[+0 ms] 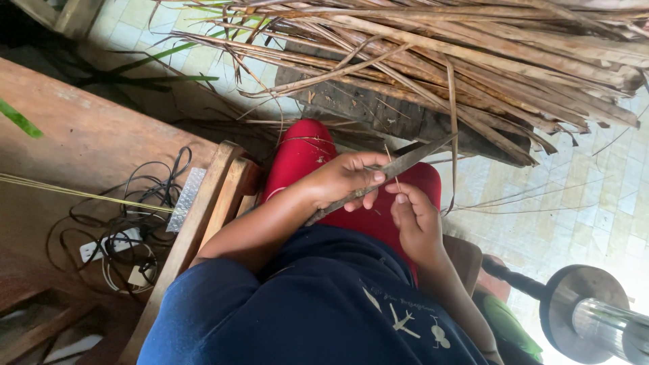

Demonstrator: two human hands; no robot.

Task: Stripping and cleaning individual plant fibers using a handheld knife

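My left hand (345,177) grips a long grey knife-like blade (405,164) that points up and to the right over my red-covered lap (301,155). My right hand (416,220) sits just below the blade and pinches a thin dry leaf rib (392,172) against it. A big heap of dried brown palm leaves (460,61) lies on the tiled floor ahead of my knees. My dark blue shirt (318,304) fills the bottom of the view.
A wooden surface (81,142) at the left carries tangled black cables (135,216), a white power strip (101,247) and a strip of bubble wrap (186,199). Wooden slats (209,203) stand beside my left arm. A metal dumbbell (585,307) lies at the bottom right.
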